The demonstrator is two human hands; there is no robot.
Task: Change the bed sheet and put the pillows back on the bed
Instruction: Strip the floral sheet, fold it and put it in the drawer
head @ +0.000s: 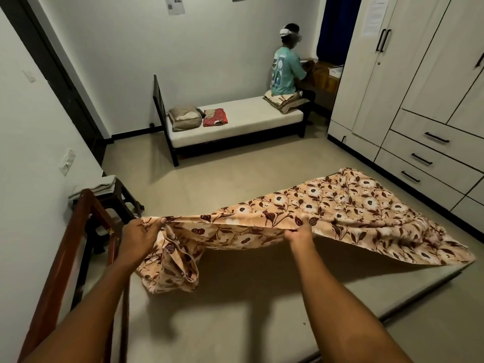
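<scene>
Left hand [138, 231] and right hand [298, 233] each pinch the near edge of the peach floral cotton bed sheet [340, 205], lifted over the bare beige mattress [248, 297]. A white panelled wardrobe [419, 100] stands on the right.

1. The single view comes from a camera on the person's head and faces forward and down at the mattress [235, 310].
2. It is very near: both forearms [353, 297] enter from the lower edge.
3. The wide lens bends the wardrobe [419, 100] at the right edge; the far bed [235, 119] looks small, upper middle.
</scene>
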